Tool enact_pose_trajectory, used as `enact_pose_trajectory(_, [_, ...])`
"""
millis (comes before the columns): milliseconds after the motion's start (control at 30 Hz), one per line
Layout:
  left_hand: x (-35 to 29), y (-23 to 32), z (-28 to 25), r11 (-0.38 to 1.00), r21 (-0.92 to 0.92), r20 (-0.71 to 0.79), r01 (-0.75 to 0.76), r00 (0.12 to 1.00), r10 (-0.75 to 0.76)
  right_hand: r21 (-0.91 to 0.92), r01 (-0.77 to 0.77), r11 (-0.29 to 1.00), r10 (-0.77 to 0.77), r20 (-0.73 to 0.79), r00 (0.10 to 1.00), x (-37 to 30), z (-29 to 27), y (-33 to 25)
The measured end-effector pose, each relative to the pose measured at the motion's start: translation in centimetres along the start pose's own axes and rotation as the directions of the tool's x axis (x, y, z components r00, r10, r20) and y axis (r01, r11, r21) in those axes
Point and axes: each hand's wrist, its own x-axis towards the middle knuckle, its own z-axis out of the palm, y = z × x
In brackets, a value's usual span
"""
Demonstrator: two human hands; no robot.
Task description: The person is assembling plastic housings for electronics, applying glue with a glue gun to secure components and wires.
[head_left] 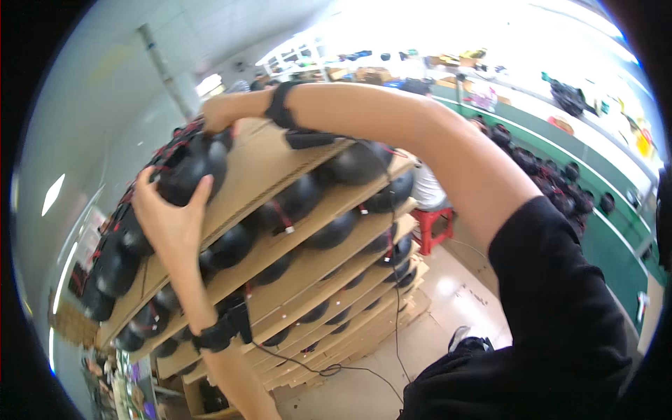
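On the top layer of a tall stack, my left hand (pixel 171 213) is curved around the near side of a round black shell (pixel 187 171), thumb and fingers pressed to it. Beyond that shell, my right hand (pixel 215 114) reaches over from the right and rests at its far end; its fingers are blurred and partly hidden. Red and black wires (pixel 168 150) run over the tops of the shells. More black shells (pixel 115 269) line the same layer toward the left. A black band sits on each of my wrists.
Cardboard sheets (pixel 262 157) separate several lower layers of black shells (pixel 290 199). A dark cable (pixel 397 308) hangs down to the floor. To the right stand a red stool (pixel 432 227) with a seated person and a green bench (pixel 609 248) with more black parts.
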Motion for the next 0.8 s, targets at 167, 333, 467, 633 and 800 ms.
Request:
enact_pose_trajectory(167, [-1.1,-4.7,-3.5,0.969,0.236,0.083,0.07,0.992,-0.092,0.538,-0.521,0.663,0.474,0.238,0.848,4.7,0.4,-9.8])
enact_pose_trajectory(333, [-0.9,-1.4,-1.1,0.994,0.104,0.026,0.023,0.999,-0.026,0.437,0.296,0.849,-0.271,-0.12,0.955,1.4,3.0,-1.8])
enact_pose_trajectory(467, [-1.1,-1.7,-2.8,0.99,0.097,0.043,0.102,0.993,-0.106,0.41,-0.256,0.875,0.221,0.131,0.966,4.5,1.7,-6.9])
enact_pose_trajectory(633, [-1.0,-1.8,-2.4,0.983,0.041,0.076,0.181,0.98,-0.184,0.658,-0.524,0.541,0.387,0.358,0.85,2.5,0.7,-7.2])
enact_pose_trajectory(800, [-0.9,-2.9,-2.1,0.964,0.113,0.12,0.242,0.959,-0.255,0.663,-0.475,0.578,0.331,0.342,0.88,2.3,0.0,-7.4])
